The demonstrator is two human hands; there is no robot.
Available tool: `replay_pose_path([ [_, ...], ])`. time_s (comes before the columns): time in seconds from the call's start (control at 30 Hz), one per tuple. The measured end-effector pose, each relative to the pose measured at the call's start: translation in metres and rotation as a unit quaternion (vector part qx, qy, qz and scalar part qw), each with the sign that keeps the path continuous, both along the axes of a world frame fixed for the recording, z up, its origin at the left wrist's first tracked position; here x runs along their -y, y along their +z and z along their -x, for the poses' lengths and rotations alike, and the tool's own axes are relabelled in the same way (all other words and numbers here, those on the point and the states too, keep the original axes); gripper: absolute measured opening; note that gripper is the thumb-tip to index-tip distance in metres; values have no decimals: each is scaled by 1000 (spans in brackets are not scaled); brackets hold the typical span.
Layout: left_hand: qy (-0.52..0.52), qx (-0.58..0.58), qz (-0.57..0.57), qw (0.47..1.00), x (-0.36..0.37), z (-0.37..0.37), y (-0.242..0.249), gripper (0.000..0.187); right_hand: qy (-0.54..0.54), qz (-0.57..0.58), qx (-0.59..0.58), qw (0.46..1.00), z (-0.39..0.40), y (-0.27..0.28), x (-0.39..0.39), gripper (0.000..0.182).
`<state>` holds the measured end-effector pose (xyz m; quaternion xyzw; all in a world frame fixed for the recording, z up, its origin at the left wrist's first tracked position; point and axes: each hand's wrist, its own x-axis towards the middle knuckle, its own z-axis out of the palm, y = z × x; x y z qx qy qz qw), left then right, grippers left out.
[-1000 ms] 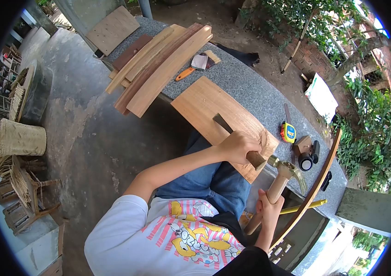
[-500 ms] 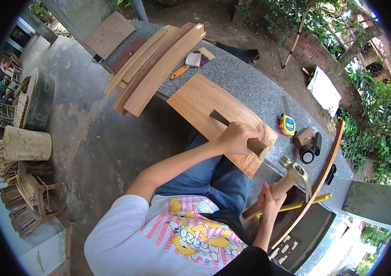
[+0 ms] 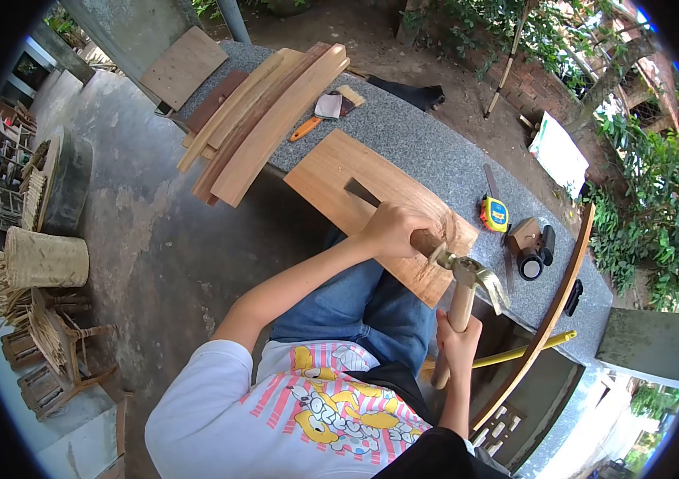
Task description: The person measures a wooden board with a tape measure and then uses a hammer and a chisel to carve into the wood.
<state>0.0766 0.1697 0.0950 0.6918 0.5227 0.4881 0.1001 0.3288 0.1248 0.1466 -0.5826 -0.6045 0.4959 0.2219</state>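
Note:
My left hand (image 3: 393,230) is closed around the wooden handle of a chisel (image 3: 363,191), whose broad dark blade points to the upper left over a wooden board (image 3: 327,172). The board lies partly on the stone counter and partly above my lap, with a rough, chipped patch near its right end. My right hand (image 3: 459,343) grips the wooden shaft of a claw hammer (image 3: 464,299). The hammer's head is at the butt of the chisel handle, seemingly touching it. My left fingers hide the middle of the chisel.
Long curved wood strips (image 3: 275,120) are stacked on the grey counter (image 3: 411,132), beside an orange-handled brush (image 3: 307,128). A yellow tape measure (image 3: 494,214) and a wooden hand tool (image 3: 526,239) lie to the right. A curved wooden strip (image 3: 551,319) and a yellow bar (image 3: 523,350) stand nearer my right arm.
The hammer has swung up and left, bringing its head from beside the board to the chisel's butt. My left hand keeps its grip; the view has shifted slightly.

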Motion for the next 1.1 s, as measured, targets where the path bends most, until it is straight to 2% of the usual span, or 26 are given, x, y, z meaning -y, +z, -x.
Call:
replay_pose_path([
  [0.03,5,0,-2,1000,0,3,-3,26,25,-21,33,999,-3,-4,-1,32],
  [0.1,6,16,0,1000,3,13,-11,22,14,-13,27,999,-6,6,-2,30],
  [0.17,9,28,3,1000,7,19,3,21,-34,24,-46,998,2,34,1,29],
  [0.23,3,41,-3,999,5,22,8,19,-45,-19,-112,992,6,45,1,28],
  [0.27,10,34,5,999,4,23,9,26,-48,-35,-140,988,8,42,0,28],
  [0.3,17,27,12,999,3,24,9,33,-51,-38,-138,988,13,35,0,28],
  [0.37,16,25,16,999,2,23,7,34,-28,-17,-75,997,21,17,-2,29],
  [0.43,23,21,18,999,1,26,2,36,36,13,14,999,21,3,-7,29],
  [0.5,13,12,-20,1000,1,38,-7,21,30,18,8,999,19,6,-7,29],
  [0.57,12,16,-16,1000,6,42,-3,21,0,46,-36,998,23,29,-5,28],
  [0.7,1,43,-28,999,6,44,2,22,-6,-8,-159,987,26,42,-6,25],
  [0.77,4,34,-19,999,7,44,4,23,-23,10,-142,990,41,34,-4,27],
  [0.83,15,22,-13,1000,6,48,1,24,29,39,-4,999,43,17,-8,28],
  [0.9,25,-17,-11,999,8,59,-5,25,57,24,20,998,39,7,-10,29],
  [0.97,25,-5,-6,1000,12,66,-4,25,75,-19,33,996,28,3,-14,30],
  [1.03,16,11,2,1000,18,68,2,25,34,15,-21,999,41,39,-8,30],
  [1.1,13,25,-17,999,14,70,8,24,6,5,-85,996,45,51,-5,28],
])
